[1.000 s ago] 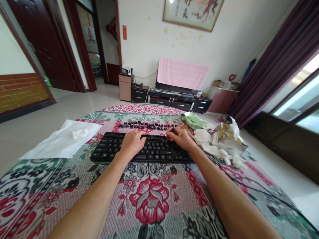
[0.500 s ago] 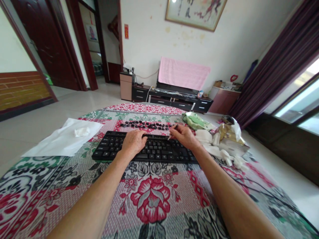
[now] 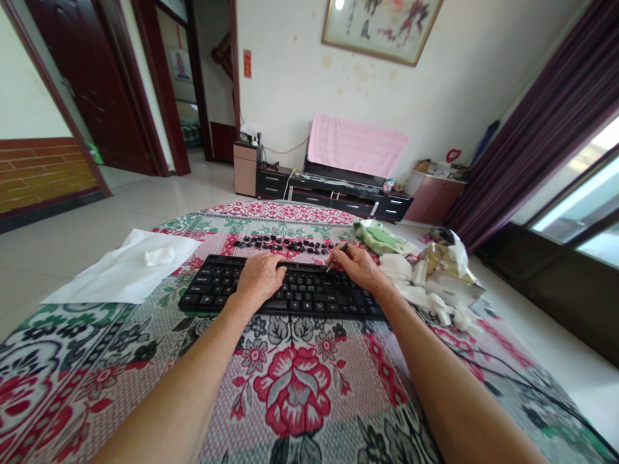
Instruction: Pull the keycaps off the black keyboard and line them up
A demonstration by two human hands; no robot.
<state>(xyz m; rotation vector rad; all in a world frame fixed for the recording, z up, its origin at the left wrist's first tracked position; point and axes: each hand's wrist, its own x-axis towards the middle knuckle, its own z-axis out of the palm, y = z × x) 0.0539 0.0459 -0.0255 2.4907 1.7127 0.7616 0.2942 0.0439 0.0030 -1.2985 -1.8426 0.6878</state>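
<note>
A black keyboard [image 3: 302, 304] lies across the patterned tablecloth, with dark bare patches among its keys toward the right. My left hand [image 3: 261, 277] rests over its left-centre part, with fingers bent toward the far edge and partly hidden. At the right half, my right hand [image 3: 356, 265] pinches a thin tool [image 3: 329, 265] with a dark upper end and a pale tip, pointing down at the upper keys. Its exact kind is too small to make out. Just behind the keyboard, loose black keycaps [image 3: 290, 244] are spread in rough rows.
A white sheet [image 3: 111, 274] with a crumpled tissue [image 3: 159, 256] lies at left. On the right are a green packet [image 3: 382, 238], white tissues [image 3: 396, 267] and an opened gold-and-white package [image 3: 442, 264]. A black cable [image 3: 527, 377] runs off the right side.
Hardly anything differs. The tool's tip and my right fingers have shifted very slightly; my left hand stays on the keyboard. The view has tilted a little.
</note>
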